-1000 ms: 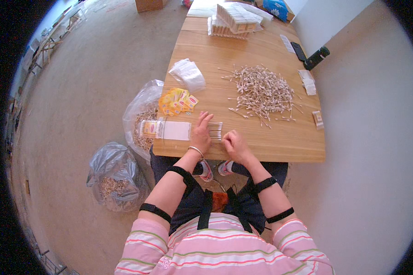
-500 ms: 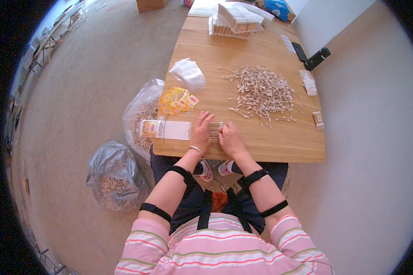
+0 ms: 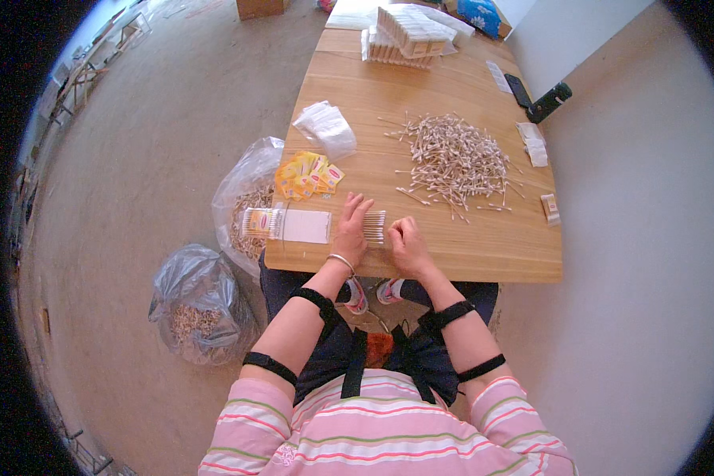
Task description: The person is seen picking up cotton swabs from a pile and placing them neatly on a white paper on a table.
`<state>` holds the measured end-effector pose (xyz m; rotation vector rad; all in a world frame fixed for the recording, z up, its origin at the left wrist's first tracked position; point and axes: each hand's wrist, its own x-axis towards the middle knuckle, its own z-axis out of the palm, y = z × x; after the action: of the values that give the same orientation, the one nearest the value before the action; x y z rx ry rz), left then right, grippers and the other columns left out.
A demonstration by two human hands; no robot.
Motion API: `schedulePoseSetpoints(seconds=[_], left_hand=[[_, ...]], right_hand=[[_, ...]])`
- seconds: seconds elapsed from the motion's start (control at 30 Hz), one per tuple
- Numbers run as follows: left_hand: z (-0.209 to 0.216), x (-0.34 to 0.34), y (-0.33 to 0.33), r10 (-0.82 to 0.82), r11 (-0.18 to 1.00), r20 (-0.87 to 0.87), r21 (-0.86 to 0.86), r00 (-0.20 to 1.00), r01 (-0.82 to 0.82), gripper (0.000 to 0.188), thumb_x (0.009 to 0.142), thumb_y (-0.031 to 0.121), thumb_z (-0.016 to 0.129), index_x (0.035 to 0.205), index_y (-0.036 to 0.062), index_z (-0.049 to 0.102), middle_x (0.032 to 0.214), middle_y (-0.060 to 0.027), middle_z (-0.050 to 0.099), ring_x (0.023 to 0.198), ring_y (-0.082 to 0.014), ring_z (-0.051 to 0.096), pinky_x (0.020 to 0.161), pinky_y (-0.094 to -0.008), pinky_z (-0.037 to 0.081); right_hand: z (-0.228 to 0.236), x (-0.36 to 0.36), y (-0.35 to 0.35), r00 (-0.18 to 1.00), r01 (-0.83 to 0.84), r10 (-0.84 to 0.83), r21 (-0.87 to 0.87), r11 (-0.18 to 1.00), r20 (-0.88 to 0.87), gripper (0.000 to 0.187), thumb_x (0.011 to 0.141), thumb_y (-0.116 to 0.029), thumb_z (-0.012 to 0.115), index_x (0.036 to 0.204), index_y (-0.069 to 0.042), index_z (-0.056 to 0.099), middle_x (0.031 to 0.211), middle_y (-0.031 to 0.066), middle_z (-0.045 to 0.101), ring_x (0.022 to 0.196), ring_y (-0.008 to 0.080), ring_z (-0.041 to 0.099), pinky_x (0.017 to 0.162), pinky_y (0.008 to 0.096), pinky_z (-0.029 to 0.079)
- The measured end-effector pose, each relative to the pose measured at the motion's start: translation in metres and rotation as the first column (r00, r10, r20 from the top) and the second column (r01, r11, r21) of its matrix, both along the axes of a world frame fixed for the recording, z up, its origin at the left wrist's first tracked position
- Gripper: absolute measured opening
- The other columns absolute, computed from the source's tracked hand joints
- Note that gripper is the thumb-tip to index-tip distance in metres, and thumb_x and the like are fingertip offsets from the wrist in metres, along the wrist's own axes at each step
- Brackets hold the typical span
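A small row of cotton swabs [image 3: 374,226] lies side by side on the wooden table [image 3: 468,254], close to its near edge. My left hand [image 3: 351,230] rests flat beside the row's left end, fingers spread and touching it. My right hand [image 3: 404,242] is loosely curled against the row's right end. A large loose pile of cotton swabs [image 3: 452,159] lies further back on the table, right of centre.
A flat white pack [image 3: 289,225] lies left of my hands, yellow sachets [image 3: 308,174] and a white bag [image 3: 325,127] behind it. Stacked boxes [image 3: 408,36] sit at the far end, a dark phone [image 3: 520,90] at the right edge. Two plastic bags [image 3: 198,305] stand on the floor, left.
My right hand has slid left and forward, closing in on the swab row next to my left hand. The left hand has stayed in place.
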<state>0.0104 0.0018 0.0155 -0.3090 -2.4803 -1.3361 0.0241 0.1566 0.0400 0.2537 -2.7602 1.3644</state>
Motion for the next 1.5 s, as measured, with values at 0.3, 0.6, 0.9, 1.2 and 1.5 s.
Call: schedulePoseSetpoints(seconds=[0.3, 0.6, 0.9, 1.2, 1.5], left_hand=[[-0.002, 0.0, 0.001, -0.001, 0.998, 0.02, 0.068, 1.0, 0.0, 0.059, 0.067, -0.017, 0.039, 0.121, 0.0032, 0.05, 0.13, -0.02, 0.044, 0.131, -0.0362, 0.032, 0.108, -0.0408, 0.029], [-0.006, -0.002, -0.004, 0.123, 0.886, 0.154, 0.427, 0.98, -0.179, 0.036, 0.087, -0.001, 0.043, 0.122, 0.0005, 0.051, 0.125, -0.014, 0.054, 0.122, -0.0248, 0.047, 0.103, -0.0345, 0.034], [-0.012, -0.004, -0.012, 0.089, 0.817, 0.207, 0.545, 0.974, -0.19, 0.032, 0.097, 0.013, 0.039, 0.124, -0.0006, 0.051, 0.124, -0.0115, 0.055, 0.119, -0.0203, 0.047, 0.102, -0.0309, 0.034], [-0.019, -0.006, -0.013, 0.047, 0.703, 0.213, 0.687, 0.976, -0.184, 0.039, 0.098, 0.026, 0.038, 0.123, -0.0012, 0.052, 0.121, -0.0129, 0.056, 0.115, -0.0199, 0.05, 0.098, -0.03, 0.036], [-0.02, -0.008, -0.017, -0.085, 0.671, 0.226, 0.733, 0.97, -0.112, 0.047, 0.099, 0.032, 0.037, 0.128, -0.0048, 0.043, 0.131, -0.0159, 0.047, 0.125, -0.0241, 0.042, 0.107, -0.0348, 0.029]], right_hand=[[0.047, 0.051, -0.002, 0.759, -0.632, 0.528, 0.239, 0.737, 0.38, 0.012, 0.082, -0.012, 0.056, 0.081, -0.001, 0.056, 0.079, 0.0166, 0.058, 0.078, 0.0321, 0.057, 0.072, 0.0382, 0.045], [0.022, 0.003, -0.003, 0.97, -0.242, 0.24, 0.207, 0.948, 0.031, 0.013, 0.079, -0.009, 0.055, 0.089, -0.003, 0.06, 0.087, 0.0173, 0.059, 0.088, 0.0338, 0.056, 0.078, 0.0414, 0.044], [-0.012, -0.019, -0.038, 0.942, 0.053, 0.061, 0.325, 0.944, -0.33, 0.035, 0.08, -0.003, 0.051, 0.115, -0.002, 0.05, 0.113, 0.0167, 0.051, 0.111, 0.0327, 0.044, 0.098, 0.0407, 0.033], [-0.015, -0.01, -0.053, 0.954, 0.196, -0.239, -0.222, 0.955, -0.183, 0.032, 0.085, -0.002, 0.045, 0.116, 0.002, 0.049, 0.118, 0.0166, 0.051, 0.116, 0.0301, 0.045, 0.102, 0.0363, 0.032], [-0.016, -0.014, -0.06, 0.973, 0.207, -0.231, -0.488, 0.848, 0.011, 0.037, 0.086, -0.005, 0.041, 0.121, 0.0, 0.048, 0.128, 0.0182, 0.048, 0.124, 0.0333, 0.042, 0.106, 0.0397, 0.029]])
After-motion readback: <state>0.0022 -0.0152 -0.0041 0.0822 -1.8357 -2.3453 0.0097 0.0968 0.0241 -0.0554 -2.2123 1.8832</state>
